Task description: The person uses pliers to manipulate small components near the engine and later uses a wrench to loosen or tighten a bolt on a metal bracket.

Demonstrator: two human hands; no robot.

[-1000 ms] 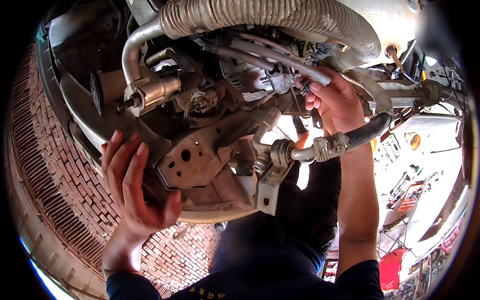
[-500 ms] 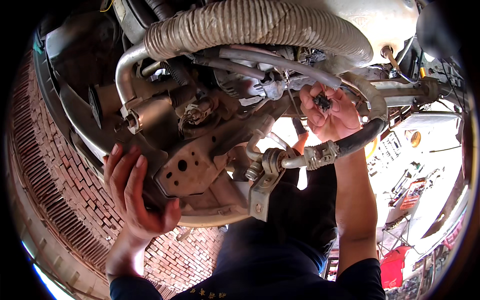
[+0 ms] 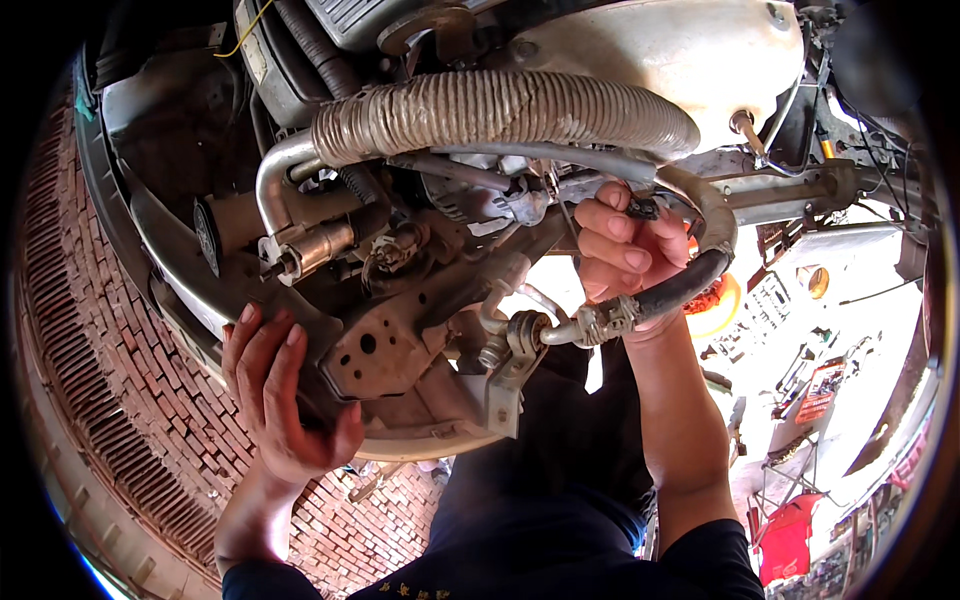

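My right hand (image 3: pixel 632 250) is raised behind a looping hose. Its thumb and fingers pinch a small black part (image 3: pixel 642 208) that looks like an electrical connector; the fingers partly cover it. Passing in front of that wrist is the black rubber section (image 3: pixel 685 283) of the hose, clamped to a metal pipe. My left hand (image 3: pixel 290 400) rests against the edge of a vehicle's body, fingers stretched out and thumb apart. Beside it is a brown metal bracket (image 3: pixel 385 350) with several holes.
A thick ribbed hose (image 3: pixel 500 110) arches across the engine bay, below a pale plastic tank (image 3: pixel 660 60). A small mounting bracket (image 3: pixel 505 400) hangs at the centre. Brick paving (image 3: pixel 150 360) lies at left; tools (image 3: pixel 830 370) and a red item (image 3: pixel 790 540) are on the right.
The view has shifted, so the engine parts sit lower in it. My right hand has turned, still pinching the black part, which now shows its side. My left hand stays in place.
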